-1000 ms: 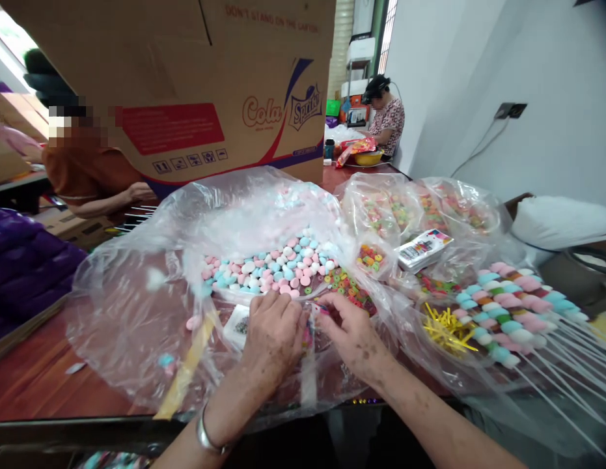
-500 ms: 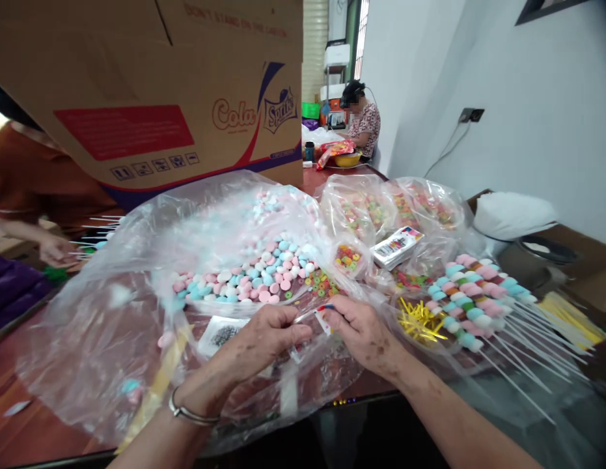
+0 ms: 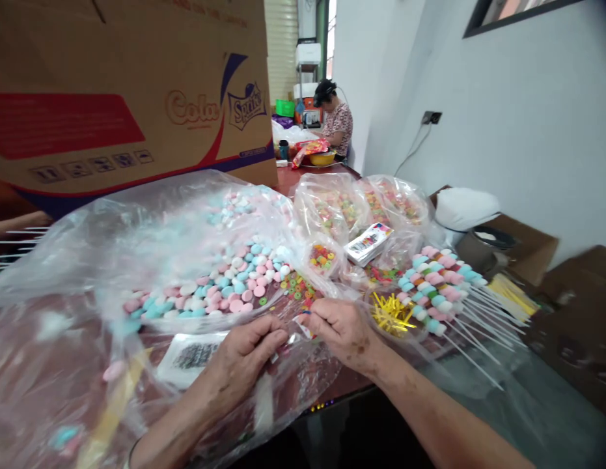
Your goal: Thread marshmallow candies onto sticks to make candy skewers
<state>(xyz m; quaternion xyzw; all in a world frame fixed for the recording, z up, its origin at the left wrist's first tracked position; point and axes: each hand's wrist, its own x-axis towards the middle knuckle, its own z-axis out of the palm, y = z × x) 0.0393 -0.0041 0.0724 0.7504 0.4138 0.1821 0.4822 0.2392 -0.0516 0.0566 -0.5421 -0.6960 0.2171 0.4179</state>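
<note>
My left hand [image 3: 244, 355] and my right hand [image 3: 339, 329] meet low in the middle, both pinched on a small clear wrapper with a printed label [image 3: 299, 324] stretched between them. They rest over a big clear plastic bag [image 3: 82, 280] spread on the brown table. Just behind the hands lies a heap of pink, blue and white candies [image 3: 224, 286], with coloured ring candies [image 3: 297, 288] beside it.
Finished candy skewers [image 3: 437, 286] with white sticks lie at the right, beside gold twist ties [image 3: 388, 312]. More bags of ring candy [image 3: 361, 205] and a label stack [image 3: 368, 240] sit behind. A large Cola Sprite carton [image 3: 137, 98] stands at the back left. Another person [image 3: 336, 120] sits far off.
The view has swung right, so everything slid left in the picture. My hands lifted the small wrapper off the bag and now pull it between them. The person at the left is out of view.
</note>
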